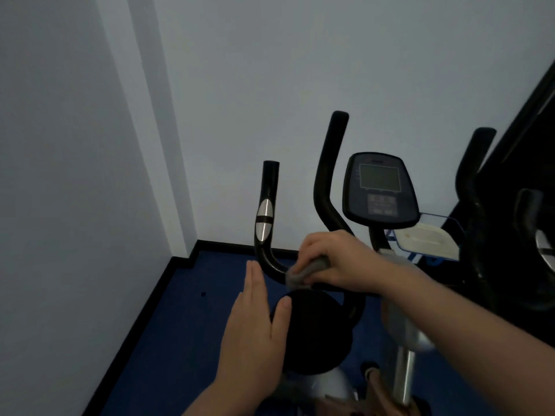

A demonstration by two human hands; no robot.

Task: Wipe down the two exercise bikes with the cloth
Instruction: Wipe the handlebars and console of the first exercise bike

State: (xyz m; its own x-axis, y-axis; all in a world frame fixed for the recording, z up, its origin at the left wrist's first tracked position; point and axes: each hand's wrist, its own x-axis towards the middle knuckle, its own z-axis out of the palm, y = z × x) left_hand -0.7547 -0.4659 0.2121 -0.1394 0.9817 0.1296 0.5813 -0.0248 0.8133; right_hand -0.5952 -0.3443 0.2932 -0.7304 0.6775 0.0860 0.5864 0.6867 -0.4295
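Observation:
An exercise bike stands in front of me, with black handlebars [265, 223] and a dark console [380, 190] with a grey screen. My right hand [336, 259] grips a grey cloth [303, 273] and presses it against the lower bend of the left handlebar. My left hand [255, 322] hovers flat with straight fingers beside the bike's black round housing [318, 328], holding nothing. A second bike's black handlebars [477, 187] show at the right edge.
Pale walls meet in a corner at the left. Blue floor [180, 325] with black skirting lies below. A clear tray [426, 238] with a pale object hangs behind the console. The bike's silver post [404, 370] stands at lower right.

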